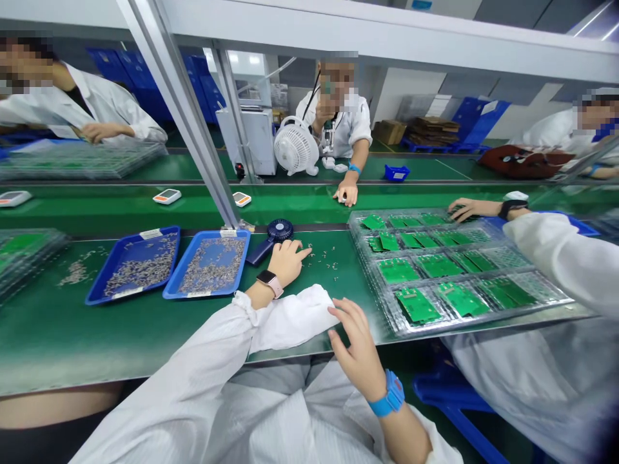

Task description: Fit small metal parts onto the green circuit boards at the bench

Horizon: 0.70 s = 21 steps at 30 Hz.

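Note:
My left hand (285,264), with a watch on its wrist, rests on the green work surface with its fingers apart. Its fingertips are beside small metal-looking parts (329,265) scattered on the table; nothing shows in its grasp. A dark blue handheld fan (279,230) lies just behind it. Under my left forearm a bunched white cloth (300,316) lies along the table edge. At the right end of that cloth is my right hand (356,348), wearing a blue wristband, fingers spread and bent. Its fingertips are close to the cloth; whether they touch it I cannot tell.
Two blue trays (175,283) of small parts stand at left. On the right is a clear compartment tray (372,283) with green circuit boards (416,304); a co-worker's hand (471,209) reaches over its far side. Across the green ledge are a white fan (296,147) and another person.

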### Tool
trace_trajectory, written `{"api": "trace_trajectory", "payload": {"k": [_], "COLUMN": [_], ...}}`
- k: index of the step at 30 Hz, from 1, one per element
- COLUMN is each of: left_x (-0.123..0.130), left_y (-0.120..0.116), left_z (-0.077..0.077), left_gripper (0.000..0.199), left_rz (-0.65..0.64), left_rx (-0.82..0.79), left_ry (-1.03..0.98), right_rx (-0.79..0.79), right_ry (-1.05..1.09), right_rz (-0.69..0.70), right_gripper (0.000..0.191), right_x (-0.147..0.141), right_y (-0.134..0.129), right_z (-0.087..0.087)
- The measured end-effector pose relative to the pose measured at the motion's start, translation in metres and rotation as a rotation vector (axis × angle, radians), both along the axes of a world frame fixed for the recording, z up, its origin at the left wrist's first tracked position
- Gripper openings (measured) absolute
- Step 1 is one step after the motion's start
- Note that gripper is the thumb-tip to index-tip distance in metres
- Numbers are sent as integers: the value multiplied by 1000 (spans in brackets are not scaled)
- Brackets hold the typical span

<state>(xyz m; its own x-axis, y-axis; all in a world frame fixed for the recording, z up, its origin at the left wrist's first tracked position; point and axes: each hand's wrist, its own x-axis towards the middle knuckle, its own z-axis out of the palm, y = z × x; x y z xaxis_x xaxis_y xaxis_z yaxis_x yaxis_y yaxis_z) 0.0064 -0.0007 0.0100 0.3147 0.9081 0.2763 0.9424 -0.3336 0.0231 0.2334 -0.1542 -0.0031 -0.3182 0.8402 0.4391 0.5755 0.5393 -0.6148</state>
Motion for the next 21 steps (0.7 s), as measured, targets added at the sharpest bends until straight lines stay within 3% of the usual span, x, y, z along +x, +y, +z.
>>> {"api": "trace_trajectory", "payload": {"k": [6,11,21], "left_x": [0,0,-3], "left_y": [3,5,7], "left_z": [-3,-3,-5], "left_gripper": [35,46,36], "left_rz": [-25,-70,-60], "left_rx": [-15,-4,-3], "left_ry": [4,10,-26], "right_rx": [-37,-52,-83], "right_ry": [-24,-28,-31], "right_rz": [16,-15,-44], "right_gripper": [35,35,33], "right_x": [-3,0,3], "right_y": [13,20,22], "right_z": [9,6,0]}}
